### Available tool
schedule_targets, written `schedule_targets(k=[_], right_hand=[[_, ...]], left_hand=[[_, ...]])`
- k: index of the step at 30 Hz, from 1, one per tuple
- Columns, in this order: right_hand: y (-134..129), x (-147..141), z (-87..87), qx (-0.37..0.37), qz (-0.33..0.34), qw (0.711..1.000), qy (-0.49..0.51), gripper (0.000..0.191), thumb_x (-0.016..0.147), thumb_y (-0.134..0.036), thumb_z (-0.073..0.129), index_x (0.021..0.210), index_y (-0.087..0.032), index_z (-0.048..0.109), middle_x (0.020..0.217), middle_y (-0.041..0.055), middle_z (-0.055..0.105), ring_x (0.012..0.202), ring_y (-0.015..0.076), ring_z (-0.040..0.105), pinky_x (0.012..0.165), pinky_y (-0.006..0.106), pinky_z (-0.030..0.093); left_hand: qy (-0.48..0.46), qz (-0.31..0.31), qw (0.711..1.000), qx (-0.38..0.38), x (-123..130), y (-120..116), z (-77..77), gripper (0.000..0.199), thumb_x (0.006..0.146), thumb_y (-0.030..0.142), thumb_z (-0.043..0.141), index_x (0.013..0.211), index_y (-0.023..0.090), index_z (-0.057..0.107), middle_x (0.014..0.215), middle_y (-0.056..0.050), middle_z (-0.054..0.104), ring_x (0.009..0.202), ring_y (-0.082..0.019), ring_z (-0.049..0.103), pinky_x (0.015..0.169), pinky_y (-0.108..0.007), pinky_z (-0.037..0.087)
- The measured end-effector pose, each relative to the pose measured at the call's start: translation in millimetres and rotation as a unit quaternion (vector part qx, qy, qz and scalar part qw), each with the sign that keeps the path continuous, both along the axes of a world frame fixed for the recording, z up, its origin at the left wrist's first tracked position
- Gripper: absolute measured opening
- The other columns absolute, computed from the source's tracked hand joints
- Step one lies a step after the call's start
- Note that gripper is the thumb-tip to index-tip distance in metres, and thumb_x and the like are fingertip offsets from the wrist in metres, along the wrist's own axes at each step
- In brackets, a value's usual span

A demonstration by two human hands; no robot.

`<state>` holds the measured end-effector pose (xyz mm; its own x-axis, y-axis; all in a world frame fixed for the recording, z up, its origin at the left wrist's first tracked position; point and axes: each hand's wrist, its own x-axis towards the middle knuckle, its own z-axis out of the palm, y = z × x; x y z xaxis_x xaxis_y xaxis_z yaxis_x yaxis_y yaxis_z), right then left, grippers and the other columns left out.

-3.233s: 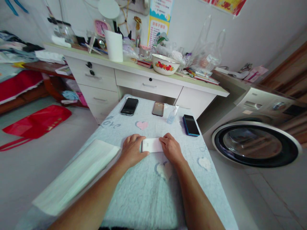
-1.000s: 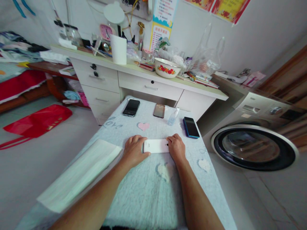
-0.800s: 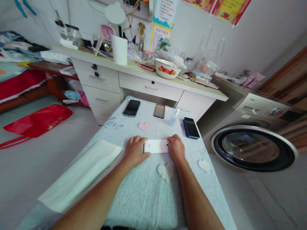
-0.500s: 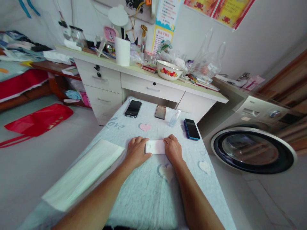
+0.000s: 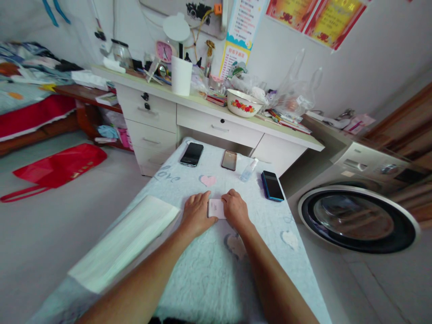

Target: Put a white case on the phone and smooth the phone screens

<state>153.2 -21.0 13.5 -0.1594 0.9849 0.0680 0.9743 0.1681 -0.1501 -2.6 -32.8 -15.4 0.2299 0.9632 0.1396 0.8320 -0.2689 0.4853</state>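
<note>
A white phone (image 5: pixel 216 209), apparently back side up with small print on it, lies on the cloth-covered table (image 5: pixel 199 270). My left hand (image 5: pixel 198 211) grips its left end between thumb and fingers. Over its right part, my right hand (image 5: pixel 235 208) is closed with curled fingers; what is inside them is hidden. Further back are a black phone (image 5: pixel 192 154), a brownish phone case (image 5: pixel 229 160), a small clear spray bottle (image 5: pixel 249 170) and a dark phone with a blue edge (image 5: pixel 272 186).
A folded white cloth (image 5: pixel 124 243) lies along the table's left side. Behind stands a desk (image 5: pixel 219 121) with a floral bowl (image 5: pixel 244 103), a white cup-shaped container (image 5: pixel 181 75) and plastic bags (image 5: pixel 295 92). A washing machine (image 5: pixel 357 220) is at right, a red bag (image 5: pixel 64 164) on the floor.
My right hand has slid left over the white phone and covers more of it. My left hand keeps its hold. The whole view has shifted slightly.
</note>
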Motion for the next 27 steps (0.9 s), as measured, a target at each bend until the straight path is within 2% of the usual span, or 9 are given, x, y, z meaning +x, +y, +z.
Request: schedule_targets(k=[9, 15, 21, 27], right_hand=[[2.9, -24.8, 1.7, 0.004, 0.045, 0.999, -0.004, 0.024, 0.091, -0.019, 0.041, 0.088, -0.021, 0.065, 0.097, 0.0045, 0.055, 0.091, 0.0158, 0.049, 0.072, 0.024, 0.037], [5.8, -32.1, -0.2, 0.002, 0.069, 0.998, 0.003, 0.024, 0.09, -0.018, 0.044, 0.093, -0.023, 0.067, 0.098, 0.004, 0.055, 0.092, 0.016, 0.048, 0.074, 0.024, 0.038], [5.0, -26.1, 1.0, 0.008, 0.081, 0.997, 0.002, 0.025, 0.091, -0.02, 0.045, 0.097, -0.026, 0.068, 0.099, 0.0039, 0.056, 0.094, 0.0171, 0.046, 0.072, 0.024, 0.037], [2.6, -7.2, 4.7, 0.007, 0.059, 0.998, 0.008, 0.026, 0.093, -0.023, 0.043, 0.1, -0.027, 0.068, 0.099, 0.0034, 0.057, 0.091, 0.016, 0.047, 0.071, 0.024, 0.037]], left_hand=[[-0.003, 0.015, 1.0, -0.018, 0.1, -1.4, 4.4, 0.087, 0.063, 0.038, 0.067, 0.136, 0.016, 0.024, 0.126, -0.011, 0.05, 0.116, -0.028, 0.043, 0.099, -0.039, 0.028], [0.003, 0.029, 0.999, -0.013, 0.3, -1.3, 3.9, 0.089, 0.063, 0.036, 0.066, 0.135, 0.013, 0.019, 0.121, -0.013, 0.05, 0.115, -0.028, 0.044, 0.098, -0.039, 0.027], [0.006, 0.045, 0.999, -0.002, 1.3, -2.9, 6.1, 0.09, 0.061, 0.041, 0.069, 0.131, 0.011, 0.022, 0.118, -0.014, 0.05, 0.113, -0.028, 0.044, 0.098, -0.038, 0.027], [0.01, 0.044, 0.999, 0.007, 1.0, -2.9, 2.8, 0.088, 0.06, 0.043, 0.07, 0.129, 0.013, 0.025, 0.119, -0.012, 0.05, 0.112, -0.027, 0.043, 0.097, -0.037, 0.028]])
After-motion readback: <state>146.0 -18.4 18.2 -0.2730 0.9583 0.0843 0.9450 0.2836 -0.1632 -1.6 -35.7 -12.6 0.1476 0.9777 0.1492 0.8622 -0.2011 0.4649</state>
